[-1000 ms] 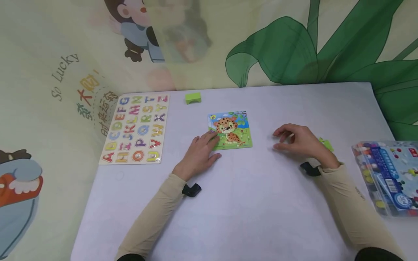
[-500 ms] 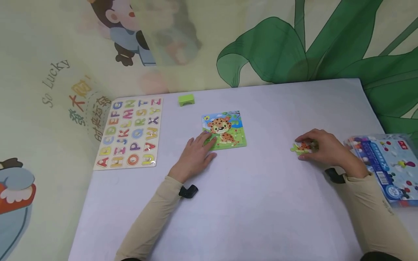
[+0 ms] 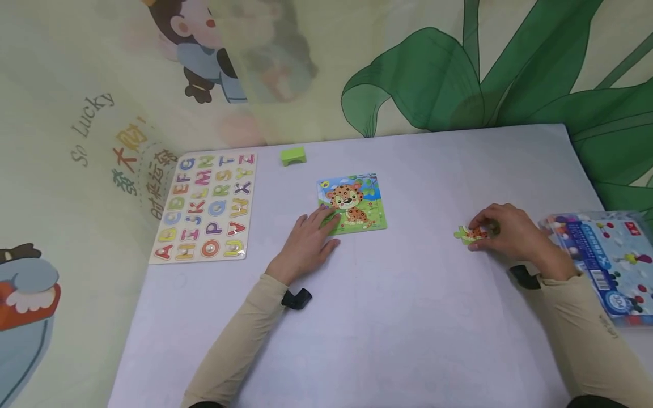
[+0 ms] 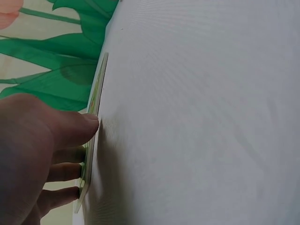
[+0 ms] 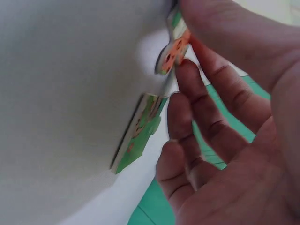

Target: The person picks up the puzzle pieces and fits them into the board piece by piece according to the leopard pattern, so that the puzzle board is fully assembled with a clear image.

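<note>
A square leopard puzzle (image 3: pixel 364 209) lies flat on the white table. My left hand (image 3: pixel 304 246) rests on its lower left corner with fingers spread; in the left wrist view the thumb (image 4: pixel 77 127) lies at its edge. To the right, my right hand (image 3: pixel 512 235) pinches a green and orange spotted puzzle piece (image 3: pixel 470 234) between thumb and fingertips. The right wrist view shows this spotted piece (image 5: pixel 176 54) by the fingertips. A second, mostly green piece (image 5: pixel 140 136) with a straight edge lies on the table near the curled fingers; the hand hides it from the head view.
An alphabet board (image 3: pixel 204 207) with letters lies at the left. Near the back edge stands a small green arched block (image 3: pixel 293 156). A clear plastic box (image 3: pixel 604 266) with a blue label sits at the right, close to my right forearm. Printed cloth hangs behind.
My right hand has moved right to the loose puzzle piece and now pinches it; in the last half second it has barely moved. The left hand has stayed on the puzzle.
</note>
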The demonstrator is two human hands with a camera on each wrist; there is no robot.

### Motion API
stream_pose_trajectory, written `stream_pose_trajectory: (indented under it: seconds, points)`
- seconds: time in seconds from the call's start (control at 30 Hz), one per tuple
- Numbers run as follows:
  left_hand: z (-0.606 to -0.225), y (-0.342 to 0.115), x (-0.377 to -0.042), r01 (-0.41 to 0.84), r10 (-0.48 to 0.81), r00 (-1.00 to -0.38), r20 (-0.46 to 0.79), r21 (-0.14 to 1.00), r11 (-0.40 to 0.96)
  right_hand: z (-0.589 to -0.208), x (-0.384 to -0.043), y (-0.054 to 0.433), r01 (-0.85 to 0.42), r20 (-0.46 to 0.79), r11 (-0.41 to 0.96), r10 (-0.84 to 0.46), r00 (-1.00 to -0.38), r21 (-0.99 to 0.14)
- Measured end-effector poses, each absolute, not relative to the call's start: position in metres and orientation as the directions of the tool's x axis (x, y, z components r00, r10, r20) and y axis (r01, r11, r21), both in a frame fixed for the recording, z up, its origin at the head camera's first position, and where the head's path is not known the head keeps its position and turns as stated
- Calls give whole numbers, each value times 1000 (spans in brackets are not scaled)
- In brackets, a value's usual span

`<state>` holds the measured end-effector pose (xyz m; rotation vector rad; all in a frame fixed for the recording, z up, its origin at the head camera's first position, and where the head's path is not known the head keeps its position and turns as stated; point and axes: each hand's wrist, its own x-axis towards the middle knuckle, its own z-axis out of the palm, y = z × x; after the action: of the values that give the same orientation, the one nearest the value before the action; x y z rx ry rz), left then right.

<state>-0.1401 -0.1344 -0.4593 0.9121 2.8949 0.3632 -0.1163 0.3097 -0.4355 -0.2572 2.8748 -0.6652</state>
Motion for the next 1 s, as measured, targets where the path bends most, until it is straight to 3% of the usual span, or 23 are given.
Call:
stream_pose_trajectory:
  seconds: [0.43, 1.0]
  points:
    - [-461, -137, -137, 551, 584, -810, -50, 273, 788, -443, -99, 308, -124, -121, 889, -196, -973, -442]
    - [-457, -136, -139, 541, 572, -818, -66, 254, 802, -437, -96, 293, -334, 26, 867, -349, -937, -370]
